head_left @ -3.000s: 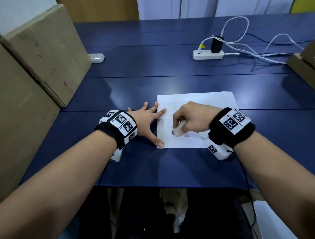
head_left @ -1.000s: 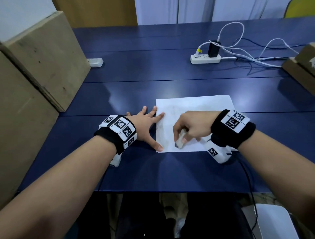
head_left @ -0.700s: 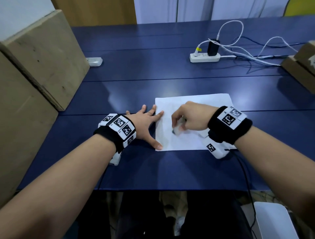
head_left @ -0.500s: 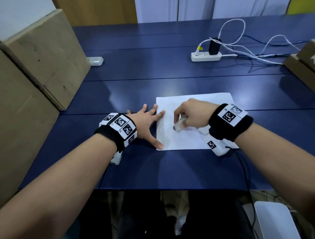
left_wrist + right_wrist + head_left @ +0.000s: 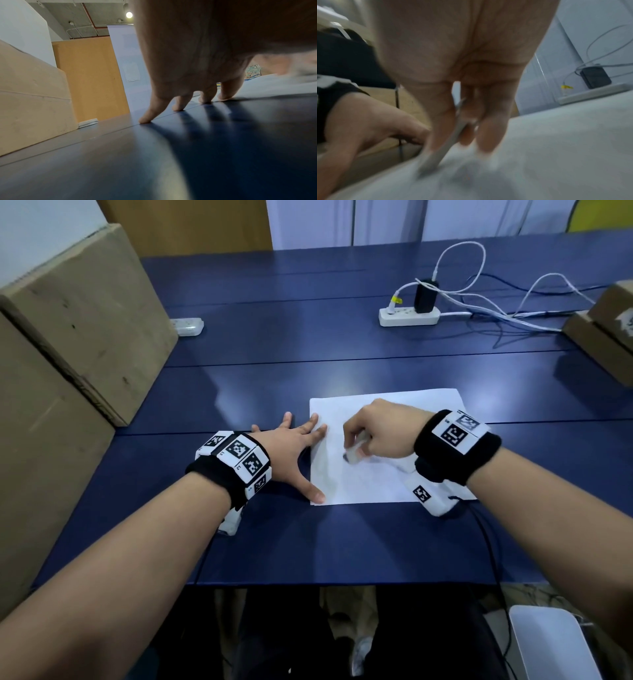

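Observation:
A white sheet of paper [image 5: 394, 412] lies flat on the dark blue table [image 5: 308, 542]. My left hand [image 5: 291, 446] is spread flat, with its index finger and thumb pressing the sheet's left edge; in the left wrist view the fingertips [image 5: 224, 96] touch the table and the paper [image 5: 274, 86]. My right hand [image 5: 380, 433] pinches a small whitish eraser [image 5: 354, 451] and holds its tip down on the paper's left half. In the right wrist view the eraser [image 5: 443, 146] is blurred between the thumb and fingers, above the paper [image 5: 556, 148].
Large cardboard boxes [image 5: 78, 313] stand along the table's left side and another box [image 5: 606, 337] at the far right. A white power strip [image 5: 409, 316] with a black charger and loose cables lies at the back. A small white device [image 5: 186, 326] sits back left.
My right hand has rubbed the eraser from the paper's near edge up toward its middle and slightly back. The left hand has stayed pressed on the paper's edge.

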Demonstrator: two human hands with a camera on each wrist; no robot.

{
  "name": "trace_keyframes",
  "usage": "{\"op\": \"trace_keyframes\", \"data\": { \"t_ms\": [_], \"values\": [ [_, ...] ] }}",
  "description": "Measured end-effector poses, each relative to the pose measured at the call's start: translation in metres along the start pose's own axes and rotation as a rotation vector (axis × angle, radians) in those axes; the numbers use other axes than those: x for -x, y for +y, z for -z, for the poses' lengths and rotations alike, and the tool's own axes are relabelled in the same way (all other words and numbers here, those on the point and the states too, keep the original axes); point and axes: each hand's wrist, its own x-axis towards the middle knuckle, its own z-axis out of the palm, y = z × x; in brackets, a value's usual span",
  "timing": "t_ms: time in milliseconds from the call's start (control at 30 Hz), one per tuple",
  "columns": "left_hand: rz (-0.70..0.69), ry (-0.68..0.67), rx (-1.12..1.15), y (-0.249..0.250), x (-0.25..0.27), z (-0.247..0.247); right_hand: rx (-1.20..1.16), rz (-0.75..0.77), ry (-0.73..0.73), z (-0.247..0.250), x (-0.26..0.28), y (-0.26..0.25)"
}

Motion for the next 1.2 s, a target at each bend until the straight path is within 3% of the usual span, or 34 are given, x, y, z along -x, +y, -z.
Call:
{"op": "trace_keyframes", "data": {
  "t_ms": [67, 100, 267, 433, 600, 667, 767, 933, 1100, 1200],
  "values": [
    [0.004, -0.003, 0.001, 0.0, 0.0, 0.0, -0.067, 0.028, -0.19, -0.002, 0.006, -0.003],
    [0.006, -0.005, 0.004, 0.001, 0.001, 0.0, -0.074, 0.037, -0.209, -0.002, 0.009, -0.004],
    [0.004, -0.007, 0.011, 0.002, 0.0, 0.002, 0.019, -0.014, 0.09, -0.001, 0.003, -0.003],
    [0.009, -0.004, 0.01, 0.002, 0.002, 0.002, -0.104, 0.028, -0.228, -0.002, 0.011, -0.004],
    [0.009, 0.012, 0.031, 0.001, 0.001, 0.001, 0.018, -0.049, 0.158, -0.002, -0.004, 0.004],
    [0.007, 0.019, 0.024, 0.001, 0.0, 0.001, -0.026, -0.027, 0.075, 0.001, 0.0, 0.005],
    [0.006, 0.022, 0.016, 0.001, 0.001, 0.0, -0.038, 0.011, -0.182, 0.006, 0.01, 0.0],
    [-0.01, 0.026, -0.01, -0.001, -0.002, -0.001, 0.014, -0.056, 0.117, 0.007, -0.001, 0.007],
    [0.0, 0.054, 0.005, -0.001, -0.005, -0.001, -0.031, 0.008, -0.158, 0.003, 0.008, 0.001],
    [-0.005, 0.062, -0.014, -0.003, -0.011, -0.002, 0.031, -0.029, 0.044, -0.001, 0.0, 0.004]
  ]
}}
